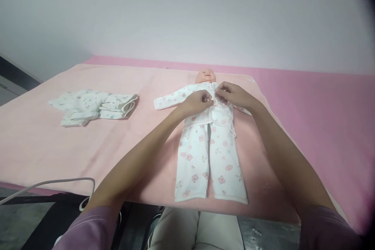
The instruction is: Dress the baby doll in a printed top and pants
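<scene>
With the clock face centred on the shirt's chest and twelve toward the wall, the wearer's pale trousers (181, 232) show nearest, at six o'clock below the pink blanket's (137, 156) edge. Purple sleeves (90, 228) come in at about half past seven and half past four, and a white cord (64, 180) curls over the blanket's near edge at eight. On the blanket, the white pants (193, 164), printed with pink animal faces, run toward six, legs slightly parted. Their top meets the hem of the matching shirt (222, 115), laid out at the centre with one sleeve stretched to nine. Over its front, the left hand (197, 102) and right hand (230, 93) face each other, just apart, each with thumb and fingers in a narrow pinch; whether cloth is between them, I cannot tell. Folded printed clothes (84, 105) lie well apart at nine. A doll's head (205, 76) pokes from the collar at twelve, ahead of the pale wall (187, 15).
</scene>
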